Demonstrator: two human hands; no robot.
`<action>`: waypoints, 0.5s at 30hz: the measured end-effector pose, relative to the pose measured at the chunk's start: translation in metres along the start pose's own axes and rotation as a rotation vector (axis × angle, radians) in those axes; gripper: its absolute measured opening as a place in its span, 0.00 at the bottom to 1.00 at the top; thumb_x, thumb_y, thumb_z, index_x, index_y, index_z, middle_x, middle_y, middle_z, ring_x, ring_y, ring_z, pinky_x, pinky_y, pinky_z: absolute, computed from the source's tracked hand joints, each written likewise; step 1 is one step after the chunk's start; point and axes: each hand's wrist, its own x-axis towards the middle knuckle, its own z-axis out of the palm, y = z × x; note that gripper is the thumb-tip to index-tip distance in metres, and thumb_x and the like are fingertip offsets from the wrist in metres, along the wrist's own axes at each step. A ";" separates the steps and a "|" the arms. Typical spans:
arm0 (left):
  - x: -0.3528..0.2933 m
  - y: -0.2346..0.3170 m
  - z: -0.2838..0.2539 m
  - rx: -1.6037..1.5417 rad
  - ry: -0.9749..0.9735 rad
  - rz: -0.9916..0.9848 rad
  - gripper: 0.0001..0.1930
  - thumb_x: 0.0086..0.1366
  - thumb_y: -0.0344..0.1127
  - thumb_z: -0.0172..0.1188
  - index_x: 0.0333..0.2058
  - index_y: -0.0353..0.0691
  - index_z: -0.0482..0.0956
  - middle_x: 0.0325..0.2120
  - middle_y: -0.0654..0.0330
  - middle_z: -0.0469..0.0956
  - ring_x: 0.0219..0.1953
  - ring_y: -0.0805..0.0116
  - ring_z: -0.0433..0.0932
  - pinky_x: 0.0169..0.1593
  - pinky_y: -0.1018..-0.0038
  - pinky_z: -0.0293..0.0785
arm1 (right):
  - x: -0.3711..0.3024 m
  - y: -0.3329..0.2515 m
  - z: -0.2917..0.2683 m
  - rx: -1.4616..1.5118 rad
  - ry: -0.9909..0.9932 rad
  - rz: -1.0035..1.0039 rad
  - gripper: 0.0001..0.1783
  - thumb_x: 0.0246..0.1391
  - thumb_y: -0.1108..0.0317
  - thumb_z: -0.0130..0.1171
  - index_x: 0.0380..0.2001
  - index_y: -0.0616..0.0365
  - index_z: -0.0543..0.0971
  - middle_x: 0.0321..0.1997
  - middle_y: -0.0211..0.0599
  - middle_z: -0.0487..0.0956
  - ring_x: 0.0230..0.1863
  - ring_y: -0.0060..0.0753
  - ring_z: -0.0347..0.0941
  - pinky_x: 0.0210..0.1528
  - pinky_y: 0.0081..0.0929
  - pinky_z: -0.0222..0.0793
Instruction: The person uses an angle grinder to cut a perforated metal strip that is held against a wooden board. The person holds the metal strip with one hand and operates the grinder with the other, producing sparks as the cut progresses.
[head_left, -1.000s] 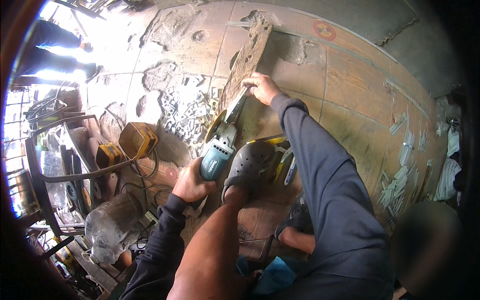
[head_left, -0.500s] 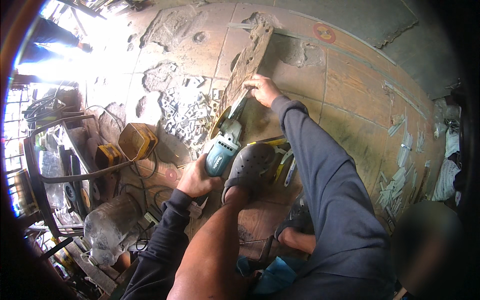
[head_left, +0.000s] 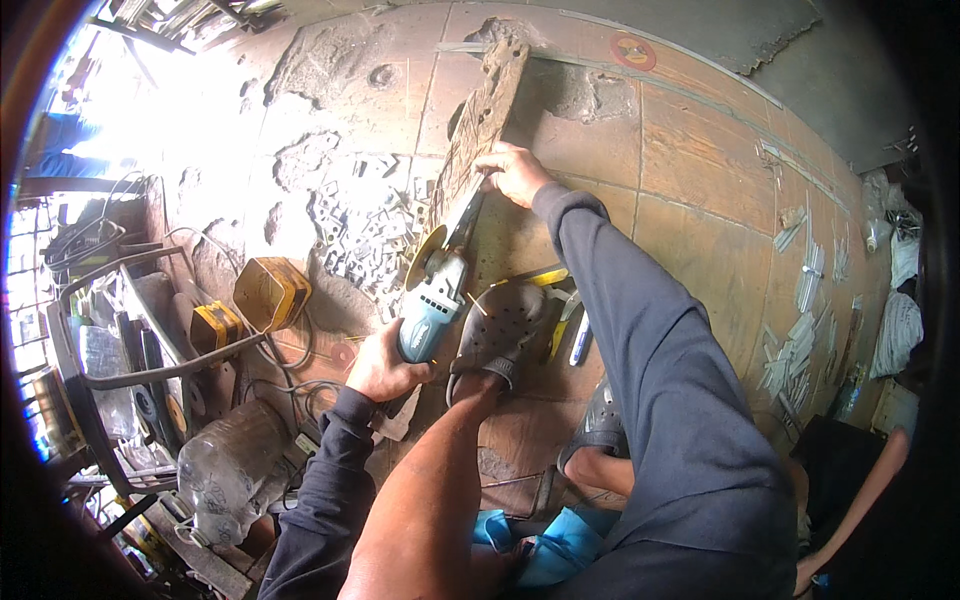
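Note:
My left hand (head_left: 380, 365) is wrapped around the teal body of an angle grinder (head_left: 428, 318). The grinder's thin disc (head_left: 424, 258) stands on edge beside a narrow metal strip (head_left: 462, 218). Fingers of my right hand (head_left: 516, 174) pinch the strip's far end, over a worn wooden plank (head_left: 490, 112) on the floor. Whether disc and strip touch I cannot tell. Small orange streaks show above my grey clog (head_left: 500, 328), which is planted right of the grinder. Many small cut metal pieces (head_left: 365, 225) lie left of the plank.
Pliers (head_left: 560, 325) and a blue-handled tool (head_left: 581, 342) lie right of the clog. At left are a yellow-black open container (head_left: 272, 290), cables, a metal frame (head_left: 180, 375) and a clear plastic jug (head_left: 235, 465). Metal strips (head_left: 800, 350) lie at right. Another person's arm (head_left: 865, 495) shows lower right.
The view has shifted slightly. The grinder has tilted, so its disc shows more broadly beside the strip. Both hands keep their holds. Another person's arm now shows more clearly at lower right.

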 end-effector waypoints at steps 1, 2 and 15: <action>0.001 -0.001 0.001 0.005 0.012 0.002 0.42 0.43 0.44 0.77 0.55 0.24 0.78 0.42 0.35 0.85 0.47 0.45 0.87 0.54 0.57 0.80 | 0.000 0.000 0.000 0.010 0.000 -0.015 0.24 0.50 0.85 0.64 0.49 0.55 0.89 0.53 0.45 0.84 0.56 0.50 0.81 0.61 0.35 0.77; 0.002 -0.002 0.001 -0.017 0.001 0.003 0.43 0.43 0.44 0.77 0.56 0.23 0.77 0.41 0.35 0.85 0.46 0.45 0.87 0.54 0.58 0.80 | 0.000 0.000 0.000 -0.013 0.002 0.016 0.24 0.49 0.85 0.64 0.49 0.55 0.89 0.52 0.45 0.84 0.55 0.50 0.81 0.61 0.35 0.77; 0.007 -0.004 0.005 -0.051 -0.030 -0.023 0.40 0.45 0.43 0.77 0.55 0.23 0.77 0.40 0.34 0.85 0.46 0.45 0.87 0.53 0.58 0.80 | -0.008 -0.033 -0.005 -0.083 0.028 0.006 0.24 0.47 0.94 0.61 0.45 0.62 0.89 0.49 0.41 0.82 0.51 0.40 0.82 0.51 0.30 0.84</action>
